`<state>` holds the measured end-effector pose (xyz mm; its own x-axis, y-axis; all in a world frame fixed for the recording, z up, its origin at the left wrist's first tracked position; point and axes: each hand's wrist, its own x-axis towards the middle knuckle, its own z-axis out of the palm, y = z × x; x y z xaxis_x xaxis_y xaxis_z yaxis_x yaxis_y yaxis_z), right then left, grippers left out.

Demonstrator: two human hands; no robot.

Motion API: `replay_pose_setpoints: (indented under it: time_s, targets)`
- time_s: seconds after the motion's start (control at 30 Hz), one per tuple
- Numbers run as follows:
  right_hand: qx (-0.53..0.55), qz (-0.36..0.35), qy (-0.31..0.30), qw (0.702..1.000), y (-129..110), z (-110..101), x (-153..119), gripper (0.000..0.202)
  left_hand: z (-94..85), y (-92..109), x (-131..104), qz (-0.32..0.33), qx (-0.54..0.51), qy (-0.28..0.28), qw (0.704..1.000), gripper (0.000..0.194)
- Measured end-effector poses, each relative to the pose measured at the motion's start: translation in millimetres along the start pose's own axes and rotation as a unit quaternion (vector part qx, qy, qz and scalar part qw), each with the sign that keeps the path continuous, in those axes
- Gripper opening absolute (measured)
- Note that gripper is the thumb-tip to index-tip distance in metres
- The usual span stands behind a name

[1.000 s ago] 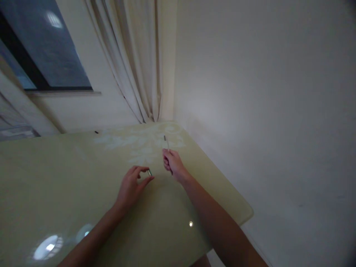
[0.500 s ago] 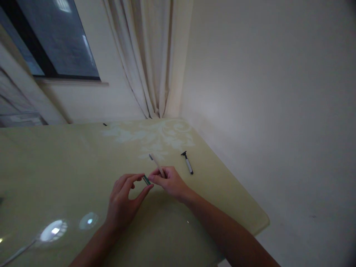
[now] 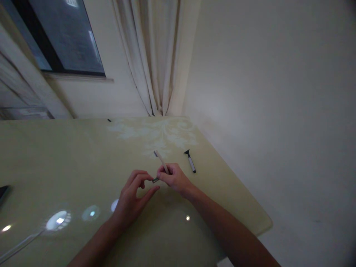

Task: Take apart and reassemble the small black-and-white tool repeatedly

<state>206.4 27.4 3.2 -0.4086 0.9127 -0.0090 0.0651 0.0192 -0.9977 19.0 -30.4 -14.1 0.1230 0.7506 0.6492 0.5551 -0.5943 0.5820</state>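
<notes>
A pale-handled toothbrush (image 3: 161, 158) slants up and left out of my right hand (image 3: 175, 178), its bristle head at the top. Right-hand fingertips also meet one end of a small dark green bar-shaped piece (image 3: 155, 180), too small to identify surely. At its other end is the index fingertip of my left hand (image 3: 132, 194). The left thumb stands apart below the piece, leaving a gap. Beyond my right hand, a razor (image 3: 190, 161) with a black head and grey-black handle lies on the table.
The glossy yellow-green table (image 3: 69, 159) has a white floral pattern and lamp reflections. A small black item (image 3: 109, 120) lies near its far edge, and a dark object (image 3: 3, 193) shows at far left. A wall (image 3: 264, 111) runs along the right; a curtain (image 3: 155, 55) hangs behind.
The green piece has turned from a steep slant to nearly level. My left thumb has come off it, while the index finger stays at its end. The view has shifted slightly.
</notes>
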Motion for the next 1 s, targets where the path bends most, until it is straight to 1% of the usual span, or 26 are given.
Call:
replay_pose_setpoints:
  time_s: [0.1, 0.17, 0.2, 0.27, 0.3, 0.37, 0.43, 0.5, 0.6, 0.7, 0.77, 0.83, 0.87, 1.0]
  targets:
    - [-0.001, 0.009, -0.001, 1.0, 0.4, -2.6, 1.4, 0.019, 1.1, 1.1, -0.2, 0.017, -0.033, -0.032, 0.999, 0.007]
    - [0.002, 0.014, -0.007, 1.0, 0.1, -3.5, 1.6, 0.02, 1.8, 1.3, 0.1, 0.019, -0.047, -0.032, 0.998, 0.006]
    - [0.004, 0.016, -0.012, 1.0, -0.1, -3.7, 1.5, 0.021, 1.9, 1.0, 0.4, 0.013, -0.05, -0.026, 0.998, 0.007]
    - [0.009, 0.015, -0.026, 1.0, -0.2, -3.7, 1.1, 0.023, 1.7, -0.4, 1.3, -0.007, -0.053, -0.011, 0.998, 0.019]
    - [0.013, 0.013, -0.034, 0.999, 0.0, -3.6, 0.8, 0.024, 1.3, -1.5, 1.7, -0.016, -0.055, -0.011, 0.998, 0.028]
    - [0.022, 0.007, -0.052, 0.998, 0.7, -3.4, 0.4, 0.023, 0.7, -3.9, 2.3, -0.021, -0.062, -0.027, 0.997, 0.041]
    - [0.025, 0.002, -0.065, 0.998, 1.7, -3.3, -0.1, 0.023, 0.5, -6.0, 2.0, -0.02, -0.072, -0.046, 0.996, 0.045]
    - [0.025, 0.0, -0.074, 0.997, 2.2, -3.0, -0.6, 0.025, 1.2, -7.2, 0.9, -0.029, -0.082, -0.05, 0.995, 0.042]
    - [0.024, -0.003, -0.077, 0.997, 1.5, -2.4, -0.7, 0.033, 3.1, -8.5, -0.9, -0.06, -0.105, -0.047, 0.991, 0.036]
    - [0.034, -0.012, -0.087, 0.996, -1.0, -4.7, 0.7, 0.044, 2.9, -11.5, -0.5, -0.114, -0.133, -0.04, 0.984, 0.036]
    - [0.037, -0.033, -0.075, 0.996, -2.8, -10.1, 2.6, 0.05, 0.5, -14.5, 1.6, -0.164, -0.151, -0.028, 0.974, 0.038]
    - [0.012, -0.055, -0.054, 0.997, -4.3, -18.1, 4.4, 0.052, -3.1, -17.3, 4.4, -0.207, -0.167, -0.009, 0.964, 0.042]
    - [-0.005, -0.063, -0.055, 0.997, -5.0, -22.4, 5.1, 0.052, -4.9, -18.2, 5.7, -0.221, -0.174, -0.001, 0.96, 0.044]
    - [-0.034, -0.061, -0.107, 0.992, -7.9, -33.8, 5.0, 0.052, -9.4, -18.2, 8.8, -0.24, -0.191, 0.009, 0.952, 0.045]
